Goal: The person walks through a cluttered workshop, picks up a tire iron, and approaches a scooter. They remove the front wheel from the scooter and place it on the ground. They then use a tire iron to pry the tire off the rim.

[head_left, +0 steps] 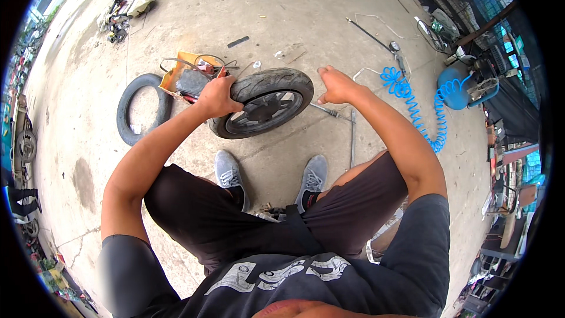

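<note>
An orange tray (pixel 176 76) of tools is lying on the concrete floor (pixel 294 17) behind a black wheel with its tyre (pixel 265 106), which is standing tilted just ahead of the person's grey shoes (pixel 228 171). The left hand (pixel 216 97) is gripping the tyre's tread, fingers clenched around it. The right hand (pixel 335 85) is hovering just right of the wheel, fingers loosely curled and holding nothing, near a blue coiled hose (pixel 412 106).

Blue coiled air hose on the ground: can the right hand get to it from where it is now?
Probably yes. The right hand hovers free, holding nothing, and the blue coiled air hose lies just to its right on bare concrete with nothing between them. The left hand grips the tyre.
</note>
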The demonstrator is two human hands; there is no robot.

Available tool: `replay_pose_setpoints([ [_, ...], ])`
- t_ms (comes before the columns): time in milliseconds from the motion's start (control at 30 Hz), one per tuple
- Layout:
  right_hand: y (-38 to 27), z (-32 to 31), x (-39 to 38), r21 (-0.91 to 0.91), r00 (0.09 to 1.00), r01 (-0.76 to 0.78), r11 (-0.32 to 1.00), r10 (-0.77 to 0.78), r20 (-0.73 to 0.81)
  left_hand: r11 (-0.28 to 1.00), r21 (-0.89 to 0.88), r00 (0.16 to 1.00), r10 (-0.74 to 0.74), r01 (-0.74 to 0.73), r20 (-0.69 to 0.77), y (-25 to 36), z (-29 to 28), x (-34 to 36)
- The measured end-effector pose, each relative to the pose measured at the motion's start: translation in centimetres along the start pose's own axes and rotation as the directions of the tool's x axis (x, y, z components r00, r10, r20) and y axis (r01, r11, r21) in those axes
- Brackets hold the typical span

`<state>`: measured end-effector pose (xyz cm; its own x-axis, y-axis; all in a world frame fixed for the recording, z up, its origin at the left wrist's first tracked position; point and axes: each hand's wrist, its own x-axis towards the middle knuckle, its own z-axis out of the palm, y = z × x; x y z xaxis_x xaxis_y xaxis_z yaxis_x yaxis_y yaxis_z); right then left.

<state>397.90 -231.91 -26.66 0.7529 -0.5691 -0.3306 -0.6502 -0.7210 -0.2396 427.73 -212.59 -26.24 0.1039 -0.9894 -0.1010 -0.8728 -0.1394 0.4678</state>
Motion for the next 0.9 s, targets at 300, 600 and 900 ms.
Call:
replay_pose_setpoints([
  [300,-0.1,-1.6,-0.8,0.078,0.998,0.042,0.996,-0.038,-0.050,0.999,0.018,0.999,-0.041,0.042,-0.012,-0.2,0.1,0.5],
  [600,-3.2,-5.0,-2.9,0.376,0.912,0.327,0.867,-0.185,-0.367,0.998,0.012,0.997,-0.055,0.056,-0.049,-0.4,0.0,1.0],
  [900,-1.1,-5.0,-3.4,0.416,0.864,0.330,0.847,-0.093,-0.495,0.996,0.042,0.996,-0.075,0.077,-0.048,0.5,0.2,2.0],
])
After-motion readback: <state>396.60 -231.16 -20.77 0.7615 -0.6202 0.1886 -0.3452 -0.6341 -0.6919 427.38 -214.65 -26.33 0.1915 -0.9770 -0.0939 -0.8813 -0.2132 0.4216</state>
